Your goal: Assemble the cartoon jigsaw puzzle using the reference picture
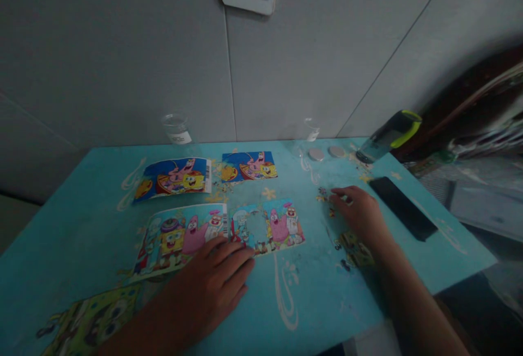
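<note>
While the left hand [212, 280] lies flat on the turquoise table [310, 296], its fingers are extended and slightly spread, with the fingertips touching the lower edge of the unfinished puzzle [267, 228]. That puzzle sits near the middle of the table and shows one open gap in its left half. Just left of it, touching its edge, lies a picture card [180, 239] with the same cartoon scene. Behind these two, closer to the wall, lie a larger blue card [174, 177] and a smaller finished puzzle [249, 165], set slightly apart.

The right hand [359, 214] rests palm down to the right of the unfinished puzzle, fingers loosely curled over a few loose pieces [324, 195]; whether it pinches one cannot be told. More loose pieces [355, 250] lie beside the wrist. A black phone [402, 207] lies just right of that hand. Two clear cups [176, 128] stand by the wall
</note>
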Tool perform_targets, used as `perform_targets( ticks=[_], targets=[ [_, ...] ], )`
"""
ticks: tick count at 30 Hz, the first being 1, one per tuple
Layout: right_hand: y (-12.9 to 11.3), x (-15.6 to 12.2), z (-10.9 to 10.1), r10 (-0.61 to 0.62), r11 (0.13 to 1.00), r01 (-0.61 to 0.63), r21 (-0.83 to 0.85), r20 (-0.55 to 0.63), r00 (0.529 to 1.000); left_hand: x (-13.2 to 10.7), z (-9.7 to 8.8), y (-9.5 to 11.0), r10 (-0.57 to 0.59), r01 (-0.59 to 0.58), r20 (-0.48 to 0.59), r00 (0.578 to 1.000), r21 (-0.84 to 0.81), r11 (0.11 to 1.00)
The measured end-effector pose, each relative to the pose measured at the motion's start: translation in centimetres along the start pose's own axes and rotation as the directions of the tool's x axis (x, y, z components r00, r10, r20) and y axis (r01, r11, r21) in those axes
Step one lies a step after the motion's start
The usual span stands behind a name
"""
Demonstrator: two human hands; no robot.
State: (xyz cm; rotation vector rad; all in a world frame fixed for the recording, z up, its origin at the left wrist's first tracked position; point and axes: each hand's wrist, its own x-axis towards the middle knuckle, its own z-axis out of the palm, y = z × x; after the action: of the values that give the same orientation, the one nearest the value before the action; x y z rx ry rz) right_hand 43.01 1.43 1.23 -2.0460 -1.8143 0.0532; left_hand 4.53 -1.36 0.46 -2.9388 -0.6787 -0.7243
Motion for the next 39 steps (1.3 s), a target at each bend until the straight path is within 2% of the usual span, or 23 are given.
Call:
perform_targets(
  ticks=[5, 9, 14, 16, 19, 22, 25, 27, 32, 37, 39],
  targets=[
    [0.6, 0.1, 0.0, 0.094, 0.996, -0.094, -0.010, 0.101, 0.990, -0.1, -0.3, 0.1, -0.006, 0.006, 0.067, 0.998, 0.002, 1.000],
    [0.6, 0.2, 0.1, 0.129, 0.992, -0.129, -0.003, 0.114, 0.985, -0.1, -0.4, 0.2, -0.027, 0.032, 0.145, 0.989, -0.030, 0.999],
    [0.8, 0.2, 0.1, 0.113, 0.993, -0.114, 0.026, 0.060, 0.992, -0.2, -0.1, 0.3, -0.048, 0.056, 0.151, 0.987, -0.051, 0.997],
    [-0.2, -0.1, 0.0, 0.069, 0.992, -0.074, 0.105, 0.051, 0.996, -0.3, 0.0, 0.3, -0.051, 0.058, 0.129, 0.990, -0.049, 0.997],
    [-3.5, -0.7, -0.2, -0.066, 0.941, 0.014, 0.338, 0.145, 0.987, -0.3, 0.1, 0.4, -0.048, 0.053, 0.103, 0.994, -0.046, 0.998],
    [-7.7, -1.3, 0.0, -0.264, 0.852, 0.098, 0.515, 0.260, 0.929, 0.0, 0.0, 0.4, -0.041, 0.046, 0.089, 0.995, -0.049, 0.998],
    [-10.9, -1.2, 0.8, -0.406, 0.807, 0.189, 0.559, 0.293, 0.866, 0.5, -0.1, 0.4, -0.052, 0.057, 0.084, 0.995, -0.059, 0.997],
    [-12.1, -0.8, 1.6, -0.458, 0.804, 0.240, 0.544, 0.308, 0.834, 0.8, -0.1, 0.4, -0.069, 0.077, 0.103, 0.992, -0.072, 0.994],
    [-11.9, -0.1, 3.2, -0.525, 0.797, 0.369, 0.478, 0.246, 0.815, 1.1, 0.0, 0.3, -0.108, 0.119, 0.119, 0.987, -0.088, 0.989],
    [-10.4, -0.5, 3.1, -0.524, 0.791, 0.394, 0.467, 0.186, 0.831, 1.6, 0.5, 0.4, -0.160, 0.169, 0.100, 0.982, -0.087, 0.982],
    [-10.0, -1.0, 3.0, -0.547, 0.780, 0.428, 0.457, 0.164, 0.821, 1.9, 0.9, 0.5, -0.186, 0.195, 0.111, 0.976, -0.077, 0.978]
  ],
)
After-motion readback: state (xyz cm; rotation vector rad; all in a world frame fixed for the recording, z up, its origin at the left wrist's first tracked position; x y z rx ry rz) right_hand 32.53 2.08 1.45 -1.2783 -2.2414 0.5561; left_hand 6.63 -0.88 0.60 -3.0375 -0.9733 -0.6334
